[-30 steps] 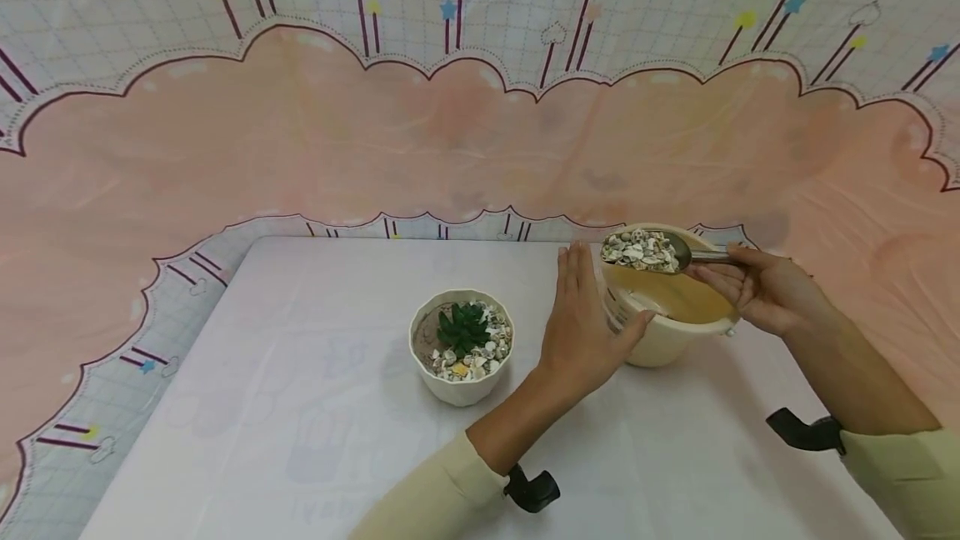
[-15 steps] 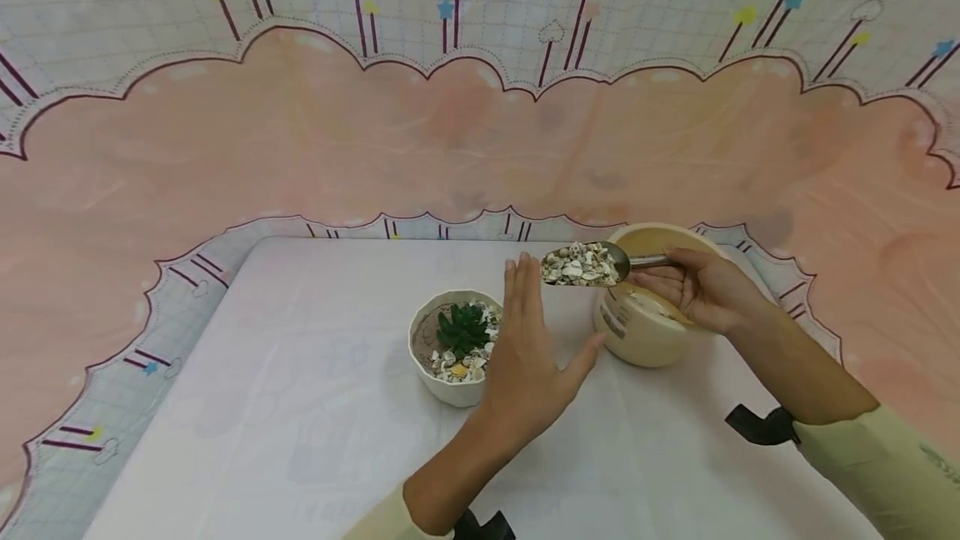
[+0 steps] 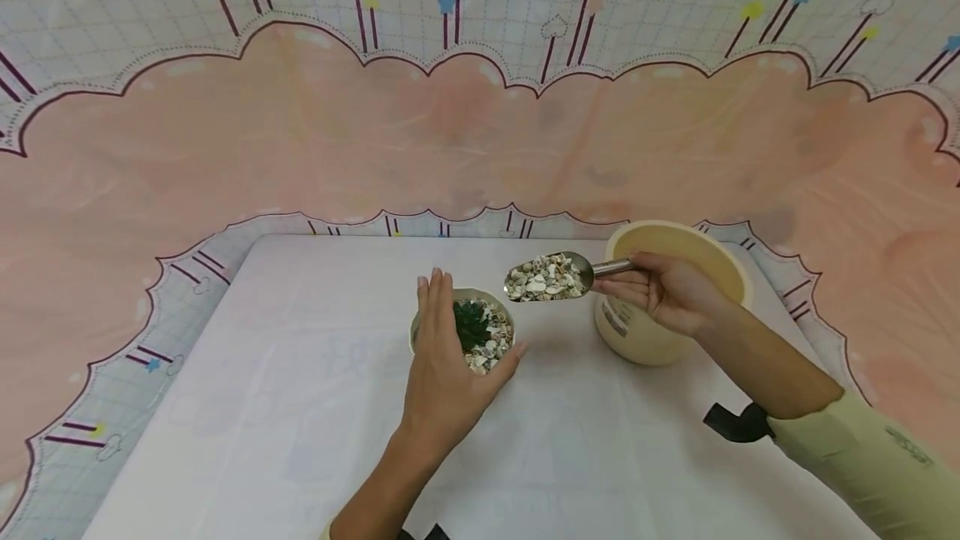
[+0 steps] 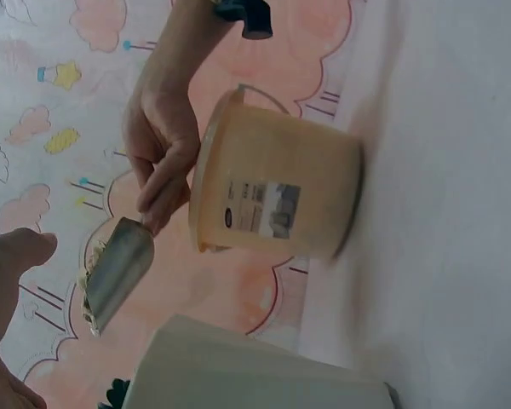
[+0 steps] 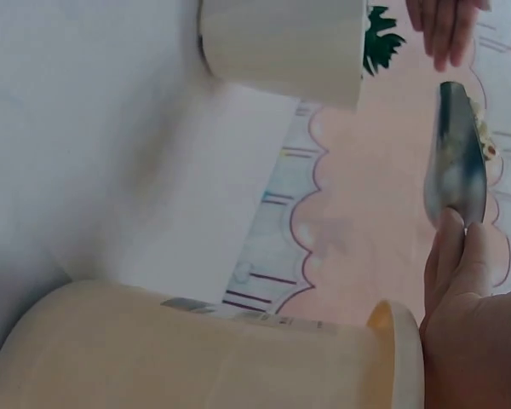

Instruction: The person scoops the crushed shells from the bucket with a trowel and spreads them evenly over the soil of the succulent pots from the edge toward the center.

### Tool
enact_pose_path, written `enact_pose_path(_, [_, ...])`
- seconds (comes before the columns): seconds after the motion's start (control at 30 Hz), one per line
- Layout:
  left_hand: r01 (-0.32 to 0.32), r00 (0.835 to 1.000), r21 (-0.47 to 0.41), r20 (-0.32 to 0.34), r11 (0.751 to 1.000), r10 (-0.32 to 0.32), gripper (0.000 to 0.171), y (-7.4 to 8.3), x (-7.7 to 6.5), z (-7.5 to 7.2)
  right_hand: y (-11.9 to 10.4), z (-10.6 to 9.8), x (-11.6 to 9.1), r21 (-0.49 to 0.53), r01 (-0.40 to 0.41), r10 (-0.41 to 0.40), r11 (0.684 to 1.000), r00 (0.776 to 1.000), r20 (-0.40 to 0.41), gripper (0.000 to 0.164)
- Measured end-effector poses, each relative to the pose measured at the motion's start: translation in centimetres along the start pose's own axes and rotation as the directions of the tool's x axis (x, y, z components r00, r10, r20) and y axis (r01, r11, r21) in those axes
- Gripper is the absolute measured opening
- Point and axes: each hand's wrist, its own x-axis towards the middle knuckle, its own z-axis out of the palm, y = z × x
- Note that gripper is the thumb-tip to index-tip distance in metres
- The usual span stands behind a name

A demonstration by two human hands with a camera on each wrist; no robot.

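My right hand point(image 3: 675, 294) grips the handle of a metal scoop point(image 5: 456, 162) heaped with pale gravel-like bits point(image 3: 546, 277). The scoop is held level in the air between a cream bucket point(image 3: 637, 332) and a small white plant pot point(image 4: 230, 366). My left hand point(image 3: 446, 382) is raised with straight fingers and spread thumb, in front of the pot in the head view; whether it touches the rim cannot be told. In the pot stands a green succulent point(image 3: 471, 325) with similar bits point(image 3: 498, 332) around its right side. The left part of the pot is hidden by the hand.
Both pot and bucket stand on a white-covered table point(image 3: 247, 407). The bucket, with a printed label point(image 4: 262, 209), is close to the table's back right. Behind hangs a patterned pink and white cloth point(image 3: 375, 132).
My right hand has carried the loaded scoop left, from over the bucket toward the pot. My left hand has moved left from beside the bucket to the pot. The bucket now stands more upright.
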Motion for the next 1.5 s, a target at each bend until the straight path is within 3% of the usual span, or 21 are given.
enact_pose_path(0.37, [0.093,0.994,0.089,0.047,0.992,-0.097,0.126,-3.0,-0.8,-0.2,1.6,1.6,0.7,-0.207,0.020,-0.044,0.978,0.993,-0.112,0.040])
enact_pose_path(0.8, [0.151,0.985,0.117,0.062,0.982,-0.159,0.131,-4.3,-1.3,0.0,2.5,2.0,0.3,-0.276,0.045,-0.094,0.960,0.982,-0.167,0.030])
enact_pose_path(1.5, [0.114,0.990,0.136,0.065,0.984,-0.123,0.132,-4.5,-1.2,0.1,3.1,2.6,0.7,-0.428,0.016,-0.127,0.903,0.965,-0.230,0.039])
